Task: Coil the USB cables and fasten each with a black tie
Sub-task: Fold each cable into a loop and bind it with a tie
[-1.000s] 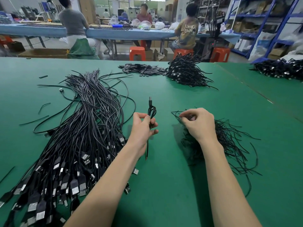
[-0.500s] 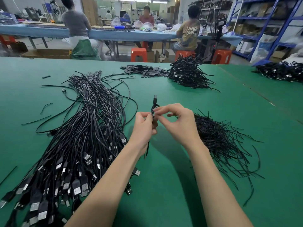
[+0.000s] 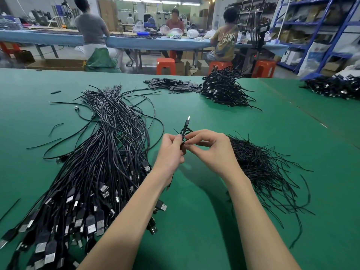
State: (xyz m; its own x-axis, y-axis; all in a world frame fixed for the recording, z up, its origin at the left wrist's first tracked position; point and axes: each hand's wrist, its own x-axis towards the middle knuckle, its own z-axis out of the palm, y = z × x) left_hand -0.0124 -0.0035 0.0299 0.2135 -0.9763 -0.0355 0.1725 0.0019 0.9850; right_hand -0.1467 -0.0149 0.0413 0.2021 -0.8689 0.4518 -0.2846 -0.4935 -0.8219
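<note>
A coiled USB cable [image 3: 185, 133] is held above the green counter [image 3: 204, 221] between both hands, its plug end pointing up and away; its loose tail hangs below the left hand [image 3: 170, 152], which has its fingers curled round the coil's lower part; the right hand [image 3: 209, 148] meets it from the other side, thumb and forefinger pinching at the coil's middle, the other fingers loosely bent; whether a tie sits in that pinch is too small to tell. Just right of the right hand lies a loose heap of thin black ties [image 3: 263, 168], fanning out across the counter; to the left a long sheaf of uncoiled USB cables [image 3: 97, 162] runs from near the counter's front edge toward its middle, plugs bunched at the near end. Farther back sits a pile of bundled cables [image 3: 224, 88], and beside it, on the left, a flat scatter of small black pieces [image 3: 171, 85]; another dark cable heap [image 3: 335, 88] lies at the far right. Beyond the counter, people sit at a blue-topped table [image 3: 136, 41] on orange stools [image 3: 165, 65].
</note>
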